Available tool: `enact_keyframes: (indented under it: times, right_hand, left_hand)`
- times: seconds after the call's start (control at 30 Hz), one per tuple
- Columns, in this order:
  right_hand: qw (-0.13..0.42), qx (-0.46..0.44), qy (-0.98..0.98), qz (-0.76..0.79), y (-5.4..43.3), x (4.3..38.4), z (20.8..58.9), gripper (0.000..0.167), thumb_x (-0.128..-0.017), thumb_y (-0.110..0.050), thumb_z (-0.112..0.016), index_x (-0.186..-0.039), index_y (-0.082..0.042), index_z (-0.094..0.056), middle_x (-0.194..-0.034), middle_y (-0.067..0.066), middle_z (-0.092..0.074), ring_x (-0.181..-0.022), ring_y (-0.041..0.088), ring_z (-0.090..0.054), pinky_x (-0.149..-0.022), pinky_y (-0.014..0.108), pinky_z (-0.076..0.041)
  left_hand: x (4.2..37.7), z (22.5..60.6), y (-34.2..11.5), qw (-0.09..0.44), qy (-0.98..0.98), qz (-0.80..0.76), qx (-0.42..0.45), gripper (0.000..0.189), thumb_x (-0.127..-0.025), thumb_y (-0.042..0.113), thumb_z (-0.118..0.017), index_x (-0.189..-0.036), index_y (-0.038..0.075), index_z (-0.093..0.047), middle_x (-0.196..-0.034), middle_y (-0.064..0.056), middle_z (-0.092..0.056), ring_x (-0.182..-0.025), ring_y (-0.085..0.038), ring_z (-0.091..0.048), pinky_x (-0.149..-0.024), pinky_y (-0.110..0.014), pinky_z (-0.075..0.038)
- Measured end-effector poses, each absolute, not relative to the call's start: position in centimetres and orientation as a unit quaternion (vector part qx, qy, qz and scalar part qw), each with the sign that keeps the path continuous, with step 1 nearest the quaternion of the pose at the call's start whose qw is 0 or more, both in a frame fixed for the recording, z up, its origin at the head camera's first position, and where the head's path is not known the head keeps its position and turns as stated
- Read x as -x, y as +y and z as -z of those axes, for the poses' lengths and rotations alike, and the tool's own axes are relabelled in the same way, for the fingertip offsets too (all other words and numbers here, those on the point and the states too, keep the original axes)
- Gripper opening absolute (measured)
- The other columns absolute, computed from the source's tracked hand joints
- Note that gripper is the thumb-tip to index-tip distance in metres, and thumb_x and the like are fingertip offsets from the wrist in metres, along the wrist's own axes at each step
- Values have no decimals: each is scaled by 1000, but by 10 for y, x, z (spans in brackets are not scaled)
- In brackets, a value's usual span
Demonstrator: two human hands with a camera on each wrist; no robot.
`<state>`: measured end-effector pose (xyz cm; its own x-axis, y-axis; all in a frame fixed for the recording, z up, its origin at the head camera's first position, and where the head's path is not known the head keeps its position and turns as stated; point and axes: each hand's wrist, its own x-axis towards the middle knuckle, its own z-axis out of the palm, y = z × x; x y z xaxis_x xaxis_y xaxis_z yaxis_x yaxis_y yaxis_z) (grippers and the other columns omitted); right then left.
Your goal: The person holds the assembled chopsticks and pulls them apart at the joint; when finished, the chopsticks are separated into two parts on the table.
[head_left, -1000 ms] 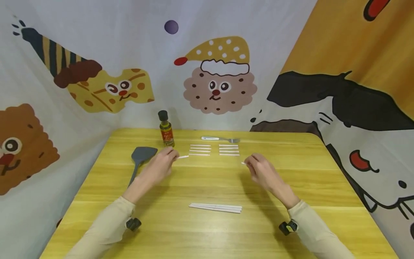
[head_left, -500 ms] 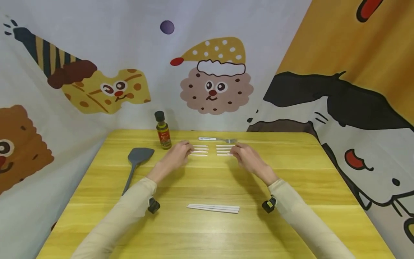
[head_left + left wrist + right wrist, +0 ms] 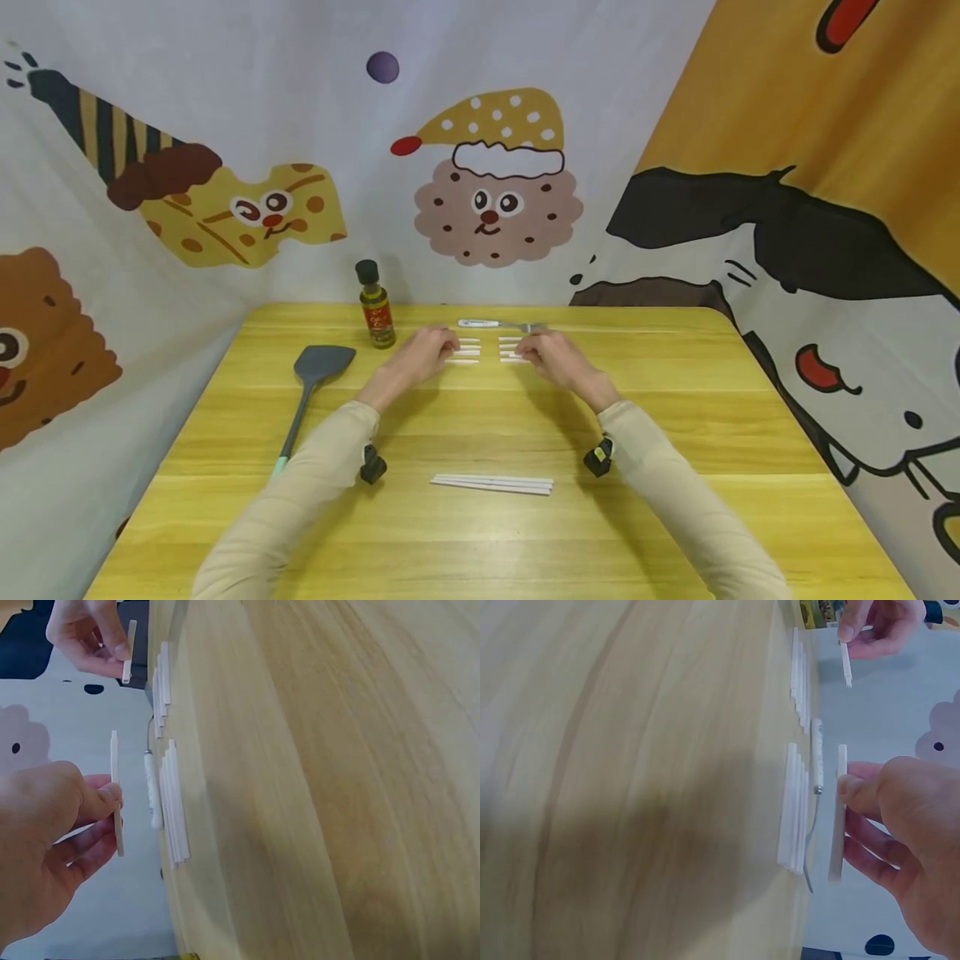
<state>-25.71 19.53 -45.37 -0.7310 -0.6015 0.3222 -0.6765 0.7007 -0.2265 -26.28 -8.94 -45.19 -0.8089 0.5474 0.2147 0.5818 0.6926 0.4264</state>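
Note:
My left hand (image 3: 429,352) pinches a short white stick (image 3: 115,757) between thumb and fingers, held above the table. On the other side, my right hand (image 3: 555,358) pinches a similar white stick (image 3: 838,847), also raised off the wood. Beneath them lie two groups of short white sticks in parallel rows, a left group (image 3: 174,802) and a right group (image 3: 788,810), with a gap between. In the head view the hands partly cover the outer ends of both groups. Nearer me lies a small bundle of longer white sticks (image 3: 491,484).
A fork (image 3: 480,323) with a white handle lies behind the rows. The oil bottle (image 3: 377,317) stands upright at the back left. A grey spatula (image 3: 322,363) lies on the left, its handle partly behind my left sleeve. A patterned cloth (image 3: 300,75) hangs behind the table (image 3: 480,550).
Both hands have moved inward from outside the rows to over them, each carrying its stick. The head view has shifted slightly. The longer sticks, bottle, fork and spatula stay put.

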Motion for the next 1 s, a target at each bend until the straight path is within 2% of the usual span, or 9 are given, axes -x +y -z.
enact_keyframes:
  times: [0.2, 0.47, 0.63, 0.83, 1.0]
  right_hand:
    - [90, -340, -920, -175, 190, 263, 464, 16, -91, 2, -70, -99, -7, -79, -101, 8, -78, -96, 25, -73, -87, 38, -61]
    - [82, -339, -919, -184, 187, 263, 472, 22, -86, 11, -68, -96, -6, -78, -95, 7, -78, -89, 23, -72, -81, 35, -62]
    - [71, -327, -923, -188, 185, 264, 478, 19, -87, 8, -70, -98, -5, -77, -97, 8, -77, -89, 23, -73, -80, 33, -62]
    - [39, -308, -932, -186, 182, 265, 482, 20, -88, 7, -69, -101, -5, -78, -102, 8, -77, -98, 25, -72, -88, 35, -61]
    - [43, -318, -927, -192, 181, 264, 483, 19, -89, 7, -68, -100, -4, -77, -101, 10, -77, -96, 25, -72, -87, 34, -62]
  left_hand:
    - [266, 460, -88, 5, -922, 250, 295, 22, -90, -8, -63, -107, 0, -73, -99, -10, -70, -93, -22, -67, -85, -30, -60]
    - [269, 469, -88, -24, -925, 250, 286, 20, -91, -5, -65, -107, 2, -73, -103, -11, -73, -93, -21, -67, -84, -31, -60]
    - [268, 475, -88, -25, -922, 259, 289, 17, -90, -7, -66, -102, 2, -74, -98, -10, -71, -89, -20, -66, -80, -29, -59]
    - [264, 480, -87, -9, -923, 240, 300, 14, -89, -7, -66, -97, 3, -73, -95, -9, -69, -89, -21, -64, -81, -31, -59]
    - [263, 483, -87, 4, -920, 233, 314, 12, -90, -7, -66, -93, 3, -72, -92, -11, -68, -86, -20, -61, -77, -31, -57]
